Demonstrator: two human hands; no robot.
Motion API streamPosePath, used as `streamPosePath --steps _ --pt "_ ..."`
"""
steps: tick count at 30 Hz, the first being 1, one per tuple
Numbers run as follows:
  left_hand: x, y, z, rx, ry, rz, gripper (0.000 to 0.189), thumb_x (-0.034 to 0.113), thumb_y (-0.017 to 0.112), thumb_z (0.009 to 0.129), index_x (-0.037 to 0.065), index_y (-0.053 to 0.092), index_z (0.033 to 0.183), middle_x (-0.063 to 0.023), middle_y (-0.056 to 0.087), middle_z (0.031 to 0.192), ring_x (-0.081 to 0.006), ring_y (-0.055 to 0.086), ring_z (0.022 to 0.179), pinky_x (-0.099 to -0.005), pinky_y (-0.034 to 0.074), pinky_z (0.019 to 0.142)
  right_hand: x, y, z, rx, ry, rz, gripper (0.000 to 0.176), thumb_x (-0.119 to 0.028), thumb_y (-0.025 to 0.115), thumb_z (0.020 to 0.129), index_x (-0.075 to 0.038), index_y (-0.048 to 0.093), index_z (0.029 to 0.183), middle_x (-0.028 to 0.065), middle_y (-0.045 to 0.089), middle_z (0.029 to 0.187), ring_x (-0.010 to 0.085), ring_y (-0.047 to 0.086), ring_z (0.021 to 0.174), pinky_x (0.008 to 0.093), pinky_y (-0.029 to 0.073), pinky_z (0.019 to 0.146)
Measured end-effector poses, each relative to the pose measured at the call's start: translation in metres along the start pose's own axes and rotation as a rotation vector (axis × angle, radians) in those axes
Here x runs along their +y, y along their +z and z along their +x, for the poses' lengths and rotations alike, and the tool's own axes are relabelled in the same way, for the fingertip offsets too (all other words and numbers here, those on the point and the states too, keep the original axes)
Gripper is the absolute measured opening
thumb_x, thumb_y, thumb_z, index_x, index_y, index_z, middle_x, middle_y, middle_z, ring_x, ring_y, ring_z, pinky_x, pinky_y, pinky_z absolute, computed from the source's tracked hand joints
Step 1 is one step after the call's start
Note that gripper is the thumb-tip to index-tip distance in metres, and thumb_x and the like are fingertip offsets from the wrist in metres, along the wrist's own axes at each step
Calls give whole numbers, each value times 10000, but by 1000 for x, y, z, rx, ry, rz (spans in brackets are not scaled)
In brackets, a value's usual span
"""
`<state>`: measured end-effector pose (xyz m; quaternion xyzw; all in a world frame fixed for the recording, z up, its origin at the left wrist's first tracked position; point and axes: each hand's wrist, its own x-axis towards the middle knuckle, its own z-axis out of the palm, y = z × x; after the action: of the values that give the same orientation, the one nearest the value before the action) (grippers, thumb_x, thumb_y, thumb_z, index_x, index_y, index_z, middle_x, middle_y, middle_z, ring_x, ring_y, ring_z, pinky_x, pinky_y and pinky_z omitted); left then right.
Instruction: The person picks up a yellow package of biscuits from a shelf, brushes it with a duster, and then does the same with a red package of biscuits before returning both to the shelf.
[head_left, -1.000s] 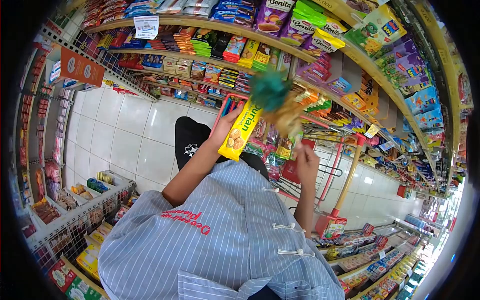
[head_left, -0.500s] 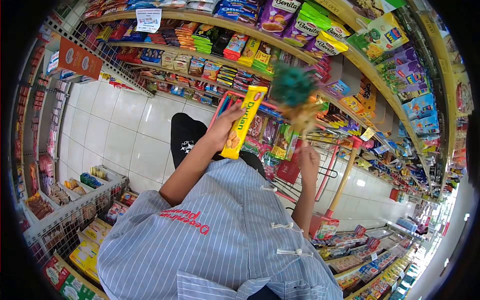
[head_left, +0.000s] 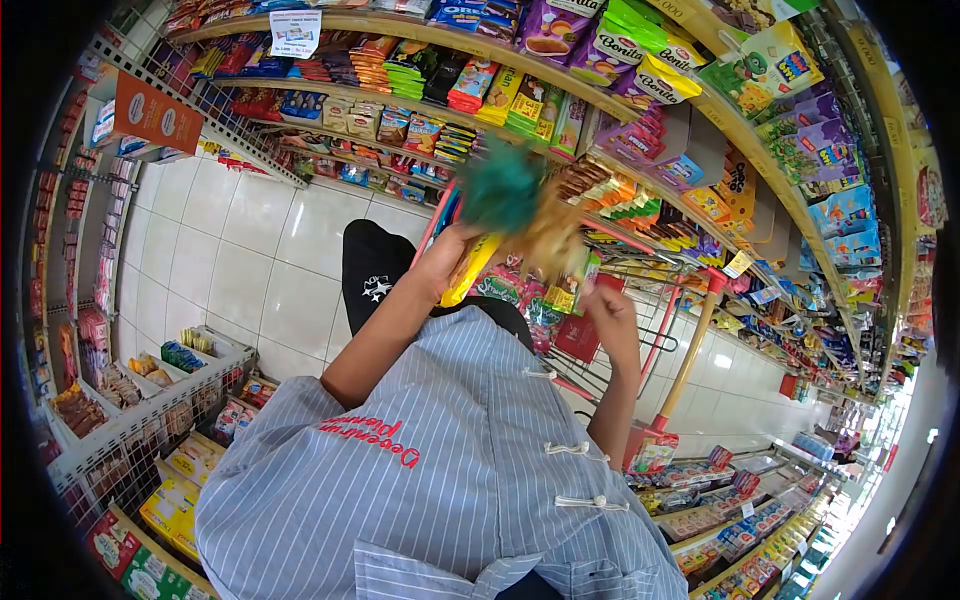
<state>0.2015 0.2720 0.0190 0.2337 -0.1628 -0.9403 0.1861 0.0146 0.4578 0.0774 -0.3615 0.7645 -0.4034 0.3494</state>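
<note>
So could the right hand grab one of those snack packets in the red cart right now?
Likely not at once. The right hand is close above the snack packets in the red cart, nothing between, but it grips the feather duster; the left hand holds a yellow biscuit pack.

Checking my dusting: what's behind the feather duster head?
The yellow biscuit pack in the left hand; the duster covers its upper part, so its label cannot be seen.

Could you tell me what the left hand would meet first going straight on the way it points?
Probably the feather duster, blurred right over the yellow pack that the left hand holds; depth is unclear.
</note>
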Motion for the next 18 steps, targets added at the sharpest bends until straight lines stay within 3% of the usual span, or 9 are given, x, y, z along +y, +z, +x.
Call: streamPosePath --steps 1,3,7,9,13,15,16,17,18 --pt "0 10 -10 193 -34 -277 392 175 488 945 15 447 1300 -55 562 1041 -117 520 783 -245 428 609 2 -1 -4 -192 -87 -6 278 -202 597 909 2 625 722 -15 568 630 43 460 567 220 358 515" --pt "-4 -23 17 -374 -33 -325 405 148 485 943 -3 429 1314 -54 554 1041 -120 504 796 -246 434 657 -5 4 -8 -335 -14 46 258 -175 594 904 4 630 723 -6 603 658 50 485 579 218 381 530" --pt "-1 4 1 -218 128 -211 305 139 457 951 -36 459 1200 -60 536 967 -132 463 757 -248 420 669 1 10 6 -59 21 -72 268 -196 595 909 6 626 735 -15 564 635 41 479 579 209 376 527" --pt "-1 2 7 -328 17 -364 220 143 458 955 29 468 1144 -60 525 872 -145 480 751 -265 423 678 -4 3 14 242 100 -33 292 -228 590 917 3 621 740 -29 519 602 34 445 561 211 353 510" --pt "-12 -20 16 -344 67 -391 343 163 488 948 33 432 1261 -69 537 947 -140 508 816 -273 443 730 -3 4 7 29 -124 44 298 -232 590 919 4 620 739 -40 489 575 31 414 560 216 340 514" --pt "-19 -51 33 40 329 633 351 212 481 957 55 444 1269 -81 546 1028 -162 539 940 -287 459 854 -10 5 -1 -125 -17 -20 273 -217 603 909 8 630 757 -24 515 584 37 431 570 221 349 525" --pt "-17 -21 23 -228 223 -214 368 262 459 964 78 458 1282 -103 549 1138 -190 534 1069 -329 428 968 -12 8 -2 -235 -6 -27 262 -211 607 906 10 634 768 -17 524 591 38 437 575 221 352 527" --pt "-20 -20 26 -228 225 -213 368 262 459 964 78 458 1282 -103 549 1138 -190 534 1069 -329 428 968 -13 11 -2 -347 4 -33 252 -205 611 903 12 637 779 -10 532 597 38 443 581 221 354 529" --pt "-24 -22 29 -471 253 -259 384 289 446 966 77 463 1285 -115 541 1184 -205 524 1106 -346 423 974 -11 13 1 -222 21 -75 268 -206 604 908 14 625 757 -9 519 590 36 427 572 220 340 519"
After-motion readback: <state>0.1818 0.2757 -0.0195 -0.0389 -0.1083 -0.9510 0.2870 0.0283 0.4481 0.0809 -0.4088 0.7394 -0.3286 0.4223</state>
